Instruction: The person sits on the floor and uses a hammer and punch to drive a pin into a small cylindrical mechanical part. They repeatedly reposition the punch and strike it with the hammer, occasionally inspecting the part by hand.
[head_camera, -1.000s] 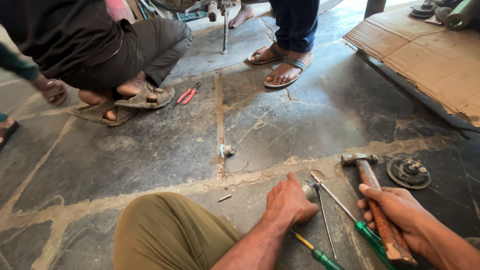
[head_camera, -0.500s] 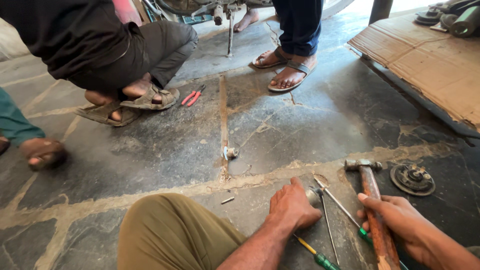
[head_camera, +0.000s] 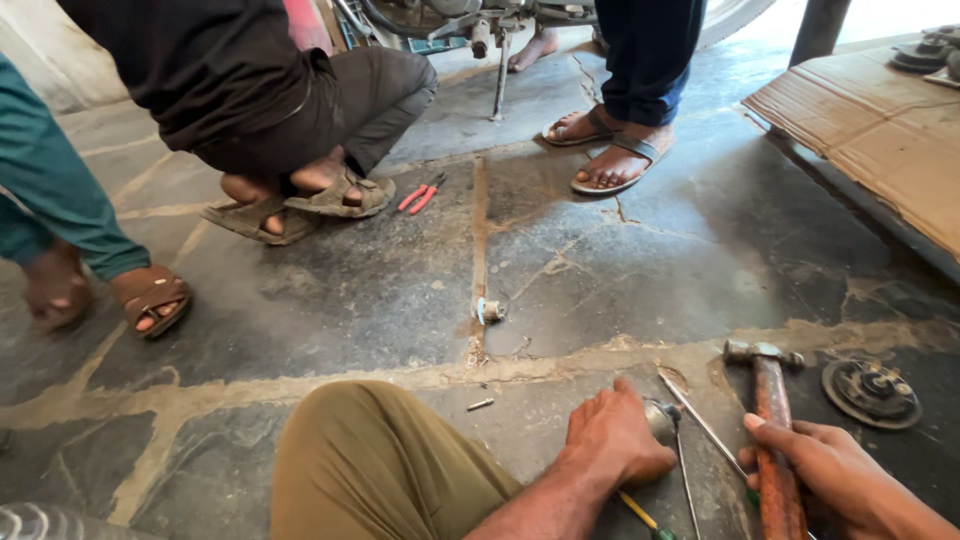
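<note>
Right hand takes the hammer by its handle; left hand rests flat on the stone floor beside the loose tools.

The right hand (head_camera: 850, 480) is closed around the wooden handle of the hammer (head_camera: 772, 430), which lies on the stone floor (head_camera: 350, 290) with its steel head pointing away from the person. The hammer looks head-heavy and stiff, and the worn, reddish handle may be a little smooth, so a grip lower on the handle seems better for a swing and a grip near the head for control. The left hand (head_camera: 615, 440) is spread, palm down, holding nothing, just beside a small round metal part (head_camera: 662, 420) and thin metal rods (head_camera: 700, 425). A green-handled screwdriver (head_camera: 640, 515) lies under the wrist. A round metal disc (head_camera: 870, 392) lies to the right of the hammer head, apart from it.
</note>
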